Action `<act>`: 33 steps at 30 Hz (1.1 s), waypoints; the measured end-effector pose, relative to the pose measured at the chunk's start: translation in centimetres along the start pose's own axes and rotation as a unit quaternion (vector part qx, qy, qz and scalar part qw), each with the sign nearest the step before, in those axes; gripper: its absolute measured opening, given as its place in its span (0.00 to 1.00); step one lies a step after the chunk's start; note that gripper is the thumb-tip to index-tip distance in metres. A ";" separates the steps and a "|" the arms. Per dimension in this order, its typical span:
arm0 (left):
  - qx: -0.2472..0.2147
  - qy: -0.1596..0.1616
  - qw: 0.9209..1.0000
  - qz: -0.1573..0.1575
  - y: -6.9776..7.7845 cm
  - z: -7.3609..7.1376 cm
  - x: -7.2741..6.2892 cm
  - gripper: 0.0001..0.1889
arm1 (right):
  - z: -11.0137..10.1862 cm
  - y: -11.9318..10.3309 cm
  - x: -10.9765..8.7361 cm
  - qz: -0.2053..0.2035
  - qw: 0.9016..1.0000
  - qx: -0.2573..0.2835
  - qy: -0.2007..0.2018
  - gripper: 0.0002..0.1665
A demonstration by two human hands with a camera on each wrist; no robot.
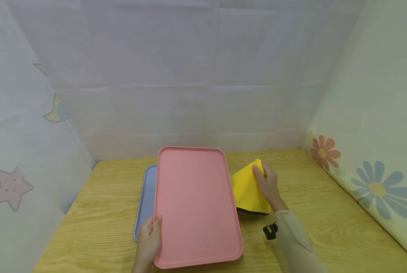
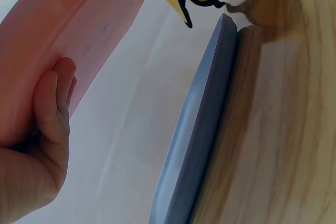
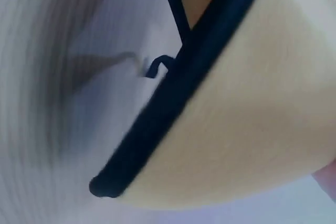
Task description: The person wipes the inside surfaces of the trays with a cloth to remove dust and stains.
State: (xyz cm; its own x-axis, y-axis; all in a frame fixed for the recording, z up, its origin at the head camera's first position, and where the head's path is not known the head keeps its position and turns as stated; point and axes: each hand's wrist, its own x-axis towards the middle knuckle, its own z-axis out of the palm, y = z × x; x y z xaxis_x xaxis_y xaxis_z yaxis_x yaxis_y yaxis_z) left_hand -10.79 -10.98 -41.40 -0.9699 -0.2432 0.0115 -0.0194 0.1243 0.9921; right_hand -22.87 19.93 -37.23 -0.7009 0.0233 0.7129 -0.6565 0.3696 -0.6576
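Observation:
A pink rectangular tray [image 1: 196, 204] is lifted over the table, its inner face toward the head camera. My left hand [image 1: 149, 239] grips its lower left edge, thumb on the front and fingers [image 2: 64, 80] on the underside. Off to the right, my right hand [image 1: 267, 184] pinches a yellow cloth [image 1: 247, 187] with a dark edging [image 3: 157, 114] near its upper corner. The cloth hangs beside the tray's right edge. A blue tray [image 1: 145, 204] lies on the table, mostly hidden behind the pink one.
The wooden table [image 1: 97, 220] runs back to a pale sheet wall [image 1: 176, 106]. Patterned sheets hang on both sides, with a star [image 1: 10, 188] at left and flowers [image 1: 377, 189] at right. A black device [image 1: 270, 231] is at the right wrist.

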 end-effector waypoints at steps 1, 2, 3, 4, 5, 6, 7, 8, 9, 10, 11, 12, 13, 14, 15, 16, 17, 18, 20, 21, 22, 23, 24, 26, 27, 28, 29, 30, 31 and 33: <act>0.002 0.004 1.000 0.002 0.1 0.1 0.0 0.15 | -0.1 -0.3 0.0 -0.006 1.000 -0.011 -0.001 0.04; 0.004 0.007 1.000 0.004 0.2 0.1 0.0 0.14 | -0.1 -0.2 0.1 -0.012 1.000 -0.022 -0.005 0.03; 0.008 0.009 1.000 0.008 0.3 0.2 0.0 0.14 | -0.2 0.0 0.2 -0.019 0.999 -0.039 -0.006 0.03; 0.012 0.011 1.000 0.012 0.4 0.3 0.0 0.14 | -0.3 0.1 0.2 -0.027 0.998 -0.058 -0.006 0.03; 0.015 0.014 1.000 0.016 0.5 0.4 0.0 0.14 | -0.4 0.3 0.4 -0.040 0.996 -0.074 -0.002 0.03; 0.017 0.016 1.000 0.019 0.6 0.5 0.0 0.13 | -0.5 0.5 0.5 -0.052 0.995 -0.091 0.003 0.03; 0.021 0.017 0.999 0.026 0.6 0.5 0.0 0.13 | -0.5 0.7 0.6 -0.063 0.993 -0.100 0.009 0.04; 0.026 0.019 0.999 0.031 0.7 0.6 0.0 0.13 | -0.6 0.8 0.7 -0.072 0.991 -0.109 0.016 0.04; 0.028 0.021 0.999 0.034 0.7 0.7 0.1 0.13 | -0.6 0.6 0.8 -0.082 0.990 -0.115 0.022 0.04; 0.030 0.024 0.999 0.036 0.7 0.7 0.1 0.12 | -0.6 0.3 1.0 -0.088 0.989 -0.114 0.027 0.05; 0.032 0.026 0.998 0.037 0.7 0.8 0.1 0.12 | -0.6 0.0 1.2 -0.093 0.989 -0.111 0.030 0.05; 0.034 0.028 0.998 0.039 0.8 0.9 0.1 0.12 | -0.5 -0.4 1.3 -0.096 0.989 -0.110 0.034 0.06; 0.036 0.030 0.998 0.040 0.8 0.9 0.1 0.12 | -0.5 -0.8 1.5 -0.100 0.988 -0.112 0.037 0.07; 0.039 0.030 0.998 0.045 0.8 1.0 0.1 0.12 | -0.5 -1.2 1.7 -0.102 0.987 -0.116 0.039 0.08; 0.041 0.030 0.997 0.050 0.7 1.1 0.1 0.12 | -0.5 -1.5 1.8 -0.104 0.986 -0.121 0.042 0.09; 0.044 0.030 0.997 0.055 0.7 1.1 0.1 0.12 | -0.4 -1.9 2.0 -0.104 0.985 -0.127 0.046 0.10; 0.046 0.029 0.997 0.060 0.7 1.2 0.0 0.12 | -0.3 -2.3 2.2 -0.105 0.984 -0.133 0.048 0.11; 0.047 0.029 0.996 0.064 0.7 1.2 0.0 0.12 | -0.2 -2.6 2.3 -0.104 0.984 -0.139 0.050 0.12; 0.048 0.029 0.996 0.068 0.7 1.3 0.0 0.12 | 0.1 -3.3 2.7 -0.095 0.983 -0.147 0.047 0.13; 0.046 0.028 0.996 0.066 0.6 1.3 0.0 0.12 | 0.3 -3.6 2.9 -0.086 0.984 -0.148 0.044 0.13; 0.043 0.027 0.997 0.062 0.6 1.4 0.0 0.12 | 0.6 -4.0 3.1 -0.075 0.985 -0.148 0.037 0.14; 0.041 0.026 0.997 0.060 0.6 1.4 0.0 0.11 | 0.9 -4.3 3.3 -0.061 0.987 -0.147 0.027 0.15; 0.040 0.023 0.997 0.059 0.5 1.4 0.0 0.11 | 1.2 -4.7 3.5 -0.045 0.988 -0.146 0.014 0.15; 0.039 0.021 0.997 0.057 0.4 1.5 0.1 0.11 | 1.8 -5.3 3.7 -0.010 0.989 -0.146 -0.020 0.18; 0.037 0.020 0.997 0.058 0.4 1.6 0.1 0.11 | 2.2 -5.6 3.9 0.004 0.988 -0.150 -0.040 0.19; 0.036 0.019 0.998 0.057 0.3 1.7 0.1 0.11 | 2.5 -5.9 4.0 0.015 0.986 -0.154 -0.059 0.21; 0.035 0.019 0.997 0.060 0.3 1.7 0.1 0.11 | 2.8 -6.1 4.1 0.024 0.984 -0.159 -0.080 0.23; 0.033 0.018 0.997 0.060 0.2 1.8 0.1 0.11 | 3.2 -6.3 4.2 0.028 0.980 -0.168 -0.100 0.24; 0.033 0.020 0.997 0.060 0.3 1.8 0.1 0.11 | 3.5 -6.5 4.2 0.028 0.976 -0.178 -0.118 0.25; 0.032 0.018 0.997 0.062 0.2 1.9 0.1 0.11 | 4.1 -6.9 4.4 0.018 0.969 -0.199 -0.148 0.25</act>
State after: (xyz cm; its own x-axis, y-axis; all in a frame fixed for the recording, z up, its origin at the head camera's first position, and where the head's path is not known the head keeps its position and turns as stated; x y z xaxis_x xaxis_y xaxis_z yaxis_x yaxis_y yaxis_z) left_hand -11.33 -9.12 -41.41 -0.9565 -0.2568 0.1383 0.0828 0.2157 0.9730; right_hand -22.56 13.69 -30.60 -0.8092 -0.2027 0.5514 -0.5118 0.7040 -0.4923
